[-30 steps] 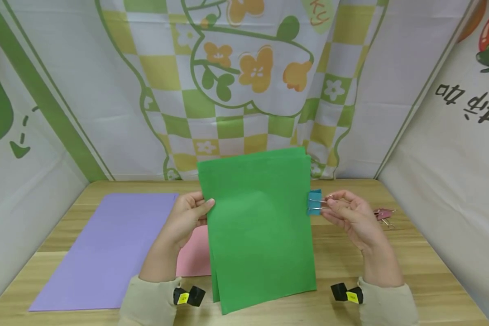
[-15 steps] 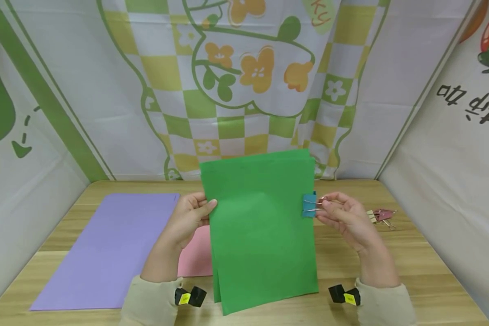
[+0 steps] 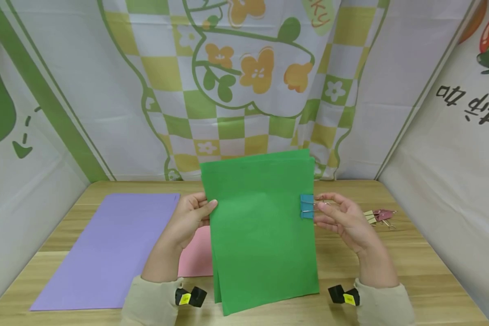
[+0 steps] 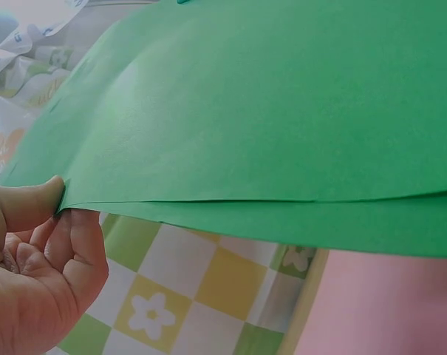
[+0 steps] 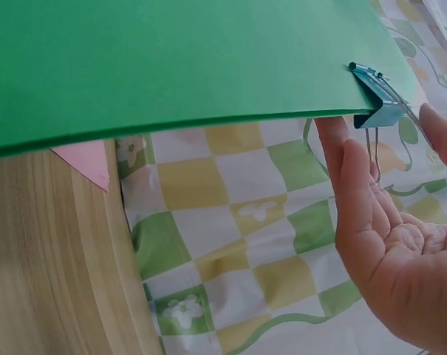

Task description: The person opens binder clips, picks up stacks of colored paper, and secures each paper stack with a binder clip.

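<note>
Green rectangular paper sheets point(image 3: 265, 240) upright above wood-grain table point(image 3: 337, 260), left hand point(image 3: 186, 220) pinching their left edge. Blue wire-handled binder clip point(image 3: 307, 200) straddles right edge; right hand's point(image 3: 347, 222) thumb at a handle, can't tell if pinching. Flat purple paper point(image 3: 102, 258) lies left.

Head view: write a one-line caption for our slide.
Left hand grips green rectangular paper sheets; right hand touches the blue metal binder clip on their edge.
</note>
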Demonstrator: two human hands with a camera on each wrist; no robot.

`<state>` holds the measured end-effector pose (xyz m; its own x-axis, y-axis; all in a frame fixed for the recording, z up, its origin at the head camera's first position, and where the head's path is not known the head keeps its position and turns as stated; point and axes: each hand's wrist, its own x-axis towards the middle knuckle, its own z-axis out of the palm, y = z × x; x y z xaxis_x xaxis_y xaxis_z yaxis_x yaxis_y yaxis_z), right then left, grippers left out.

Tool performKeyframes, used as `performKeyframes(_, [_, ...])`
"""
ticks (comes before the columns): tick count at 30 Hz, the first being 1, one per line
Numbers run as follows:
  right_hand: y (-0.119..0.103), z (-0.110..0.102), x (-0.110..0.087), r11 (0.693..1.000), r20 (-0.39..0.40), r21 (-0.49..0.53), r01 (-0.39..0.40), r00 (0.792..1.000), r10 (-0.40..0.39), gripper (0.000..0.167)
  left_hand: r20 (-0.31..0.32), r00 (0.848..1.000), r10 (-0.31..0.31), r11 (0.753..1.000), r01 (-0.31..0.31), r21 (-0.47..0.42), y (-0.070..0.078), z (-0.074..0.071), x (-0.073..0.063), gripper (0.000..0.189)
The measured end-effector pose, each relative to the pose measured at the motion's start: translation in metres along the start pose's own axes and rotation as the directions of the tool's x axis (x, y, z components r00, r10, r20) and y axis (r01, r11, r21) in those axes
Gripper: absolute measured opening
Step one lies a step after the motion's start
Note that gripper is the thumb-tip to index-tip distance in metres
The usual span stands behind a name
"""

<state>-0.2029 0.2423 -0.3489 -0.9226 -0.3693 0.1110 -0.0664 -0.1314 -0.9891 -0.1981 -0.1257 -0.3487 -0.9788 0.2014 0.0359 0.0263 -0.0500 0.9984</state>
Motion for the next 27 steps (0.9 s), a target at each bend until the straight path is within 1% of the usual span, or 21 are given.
performKeyframes(8, [-0.0006, 0.0009, 0.0020, 0.993, -0.056, -0.058, -0.101, 0.994, 0.098, 0.035, 0.002, 1.000, -0.003, 1.000, 0.003, 0.005, -0.0028, -0.0009, 0.0017, 0.035])
performKeyframes(12, [0.0000, 0.0014, 0.0025, 0.990, -0.065, -0.076, -0.117, 0.992, 0.112, 0.046, -0.002, 1.000, -0.007, 1.000, 0.007, 0.005, -0.0043, -0.0006, 0.0028, 0.036])
performKeyframes(16, [0.0012, 0.0040, 0.0027, 0.991, -0.072, -0.061, -0.118, 0.991, 0.114, 0.053, -0.004, 1.000, -0.015, 1.000, 0.015, 0.006, -0.0058, 0.0008, 0.0037, 0.036])
performKeyframes(19, [0.0015, 0.0063, 0.0028, 0.992, -0.089, -0.045, -0.114, 0.990, 0.110, 0.045, -0.004, 1.000, -0.021, 1.000, 0.021, 0.004, -0.0067, 0.0022, 0.0043, 0.037])
performKeyframes(24, [0.0007, 0.0081, 0.0027, 0.991, -0.139, -0.046, -0.122, 0.984, 0.115, 0.011, 0.011, 0.999, -0.038, 0.999, 0.038, 0.018, -0.0081, 0.0026, 0.0046, 0.037])
performKeyframes(26, [0.0001, 0.0081, 0.0025, 0.990, -0.158, -0.057, -0.128, 0.980, 0.118, 0.004, 0.015, 0.999, -0.051, 0.998, 0.050, 0.033, -0.0088, 0.0027, 0.0047, 0.035])
performKeyframes(27, [-0.0002, 0.0079, 0.0024, 0.990, -0.165, -0.062, -0.130, 0.979, 0.118, 0.004, 0.016, 0.998, -0.058, 0.998, 0.058, 0.038, -0.0093, 0.0030, 0.0050, 0.032])
